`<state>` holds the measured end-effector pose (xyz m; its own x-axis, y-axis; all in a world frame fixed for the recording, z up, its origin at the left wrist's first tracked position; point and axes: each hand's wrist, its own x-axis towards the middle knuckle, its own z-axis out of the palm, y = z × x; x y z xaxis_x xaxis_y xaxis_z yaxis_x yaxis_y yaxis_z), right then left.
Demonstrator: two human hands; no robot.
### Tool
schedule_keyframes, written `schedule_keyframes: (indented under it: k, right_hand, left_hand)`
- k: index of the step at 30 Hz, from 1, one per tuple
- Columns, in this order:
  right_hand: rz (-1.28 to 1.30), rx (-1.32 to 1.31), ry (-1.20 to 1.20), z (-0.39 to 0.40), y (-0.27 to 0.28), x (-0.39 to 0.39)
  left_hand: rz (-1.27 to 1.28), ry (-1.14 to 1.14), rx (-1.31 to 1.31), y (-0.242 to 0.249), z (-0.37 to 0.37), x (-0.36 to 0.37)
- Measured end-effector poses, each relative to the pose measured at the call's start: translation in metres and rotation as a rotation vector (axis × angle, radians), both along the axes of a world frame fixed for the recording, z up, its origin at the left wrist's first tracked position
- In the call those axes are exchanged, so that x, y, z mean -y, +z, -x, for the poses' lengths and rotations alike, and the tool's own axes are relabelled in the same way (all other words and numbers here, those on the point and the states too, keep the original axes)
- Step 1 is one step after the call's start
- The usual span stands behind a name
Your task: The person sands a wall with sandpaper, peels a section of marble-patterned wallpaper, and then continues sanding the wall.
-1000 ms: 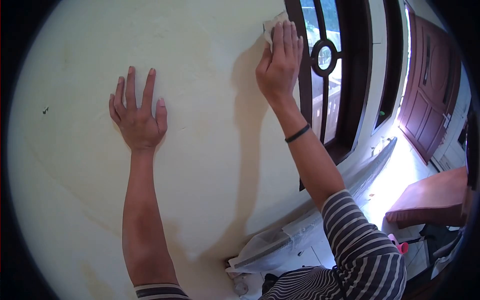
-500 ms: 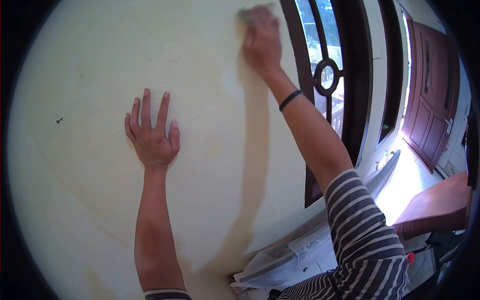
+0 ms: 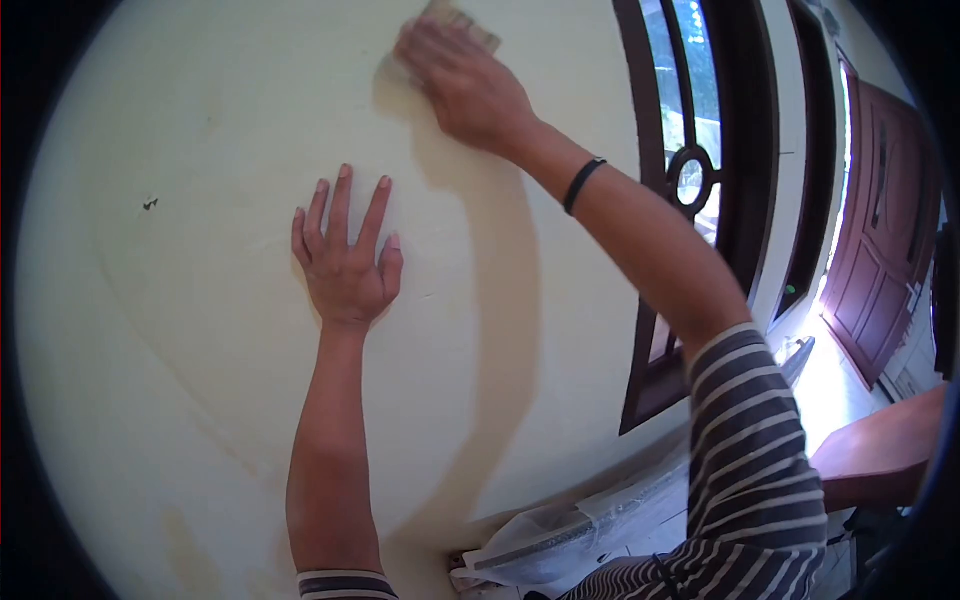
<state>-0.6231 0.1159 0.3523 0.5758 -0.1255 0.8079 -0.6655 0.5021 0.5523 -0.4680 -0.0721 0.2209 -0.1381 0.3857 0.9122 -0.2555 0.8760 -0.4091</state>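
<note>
Evidently, the right hand (image 3: 475, 95) holds a pale sheet (image 3: 466, 20) (blurred, possibly sandpaper) against the upper wall (image 3: 230, 330), fingers extended over it. Even, flat pressure suits this; the empty left hand (image 3: 347, 275), fingers spread, braces usefully below.

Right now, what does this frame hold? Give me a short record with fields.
left hand: empty, fingers spread on the wall
left hand point: left hand on wall
right hand: right hand, raised higher, pale piece at its fingers, blurred, material unclear
wristband: dark wristband, right arm
wall damage: small chip, left of both hands
right side: window frame, door beyond
</note>
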Motion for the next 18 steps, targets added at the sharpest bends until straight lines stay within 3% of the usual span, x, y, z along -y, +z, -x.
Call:
schedule_keyframes:
  k: [2, 3, 4, 6, 8, 9, 11, 12, 14, 15, 16, 17, 18]
  right_hand:
    - [-0.169, -0.114, -0.060, 0.016, 0.025, -0.023]
    - [-0.045, -0.034, -0.023, 0.024, 0.038, -0.033]
    - [0.015, 0.336, 0.049, 0.018, 0.046, -0.046]
    - [0.503, 0.296, -0.021, 0.029, 0.072, -0.033]
    - [0.603, 0.327, 0.005, 0.019, 0.075, 0.008]
    - [0.229, 0.828, -0.005, -0.036, 0.056, 0.012]
    - [-0.064, -0.034, -0.023, -0.030, 0.033, 0.053]
    - [-0.222, -0.065, 0.073, -0.040, 0.017, 0.055]
    - [-0.316, -0.114, 0.009, -0.024, 0.050, 0.039]
    - [-0.119, -0.087, -0.077, -0.009, 0.069, 0.036]
    - [-0.033, 0.365, -0.104, -0.029, 0.080, 0.023]
    - [0.279, 0.169, -0.046, -0.022, 0.095, 0.031]
    - [0.247, 0.365, -0.009, -0.028, 0.098, 0.047]
  left_hand:
    - [0.002, -0.004, 0.005, 0.001, -0.002, 0.001]
    - [-0.002, -0.010, 0.003, 0.000, -0.001, 0.000]
    - [-0.007, -0.016, 0.000, 0.000, 0.000, 0.000]
    - [-0.006, -0.023, -0.011, 0.001, 0.001, 0.002]
    - [-0.015, -0.038, -0.011, -0.001, 0.003, 0.002]
    - [-0.026, -0.038, 0.000, -0.002, 0.003, 0.001]
    - [-0.038, -0.037, 0.015, -0.001, 0.000, 0.001]
    - [-0.042, -0.050, 0.008, 0.000, 0.000, 0.002]
    - [-0.041, -0.067, 0.006, -0.002, 0.001, 0.003]
    - [-0.039, -0.078, 0.008, -0.003, 0.003, 0.004]
    - [-0.041, -0.088, 0.005, -0.002, 0.002, 0.004]
    - [-0.046, -0.099, 0.007, -0.002, 0.002, 0.003]
    - [-0.051, -0.114, 0.011, -0.002, 0.002, 0.003]
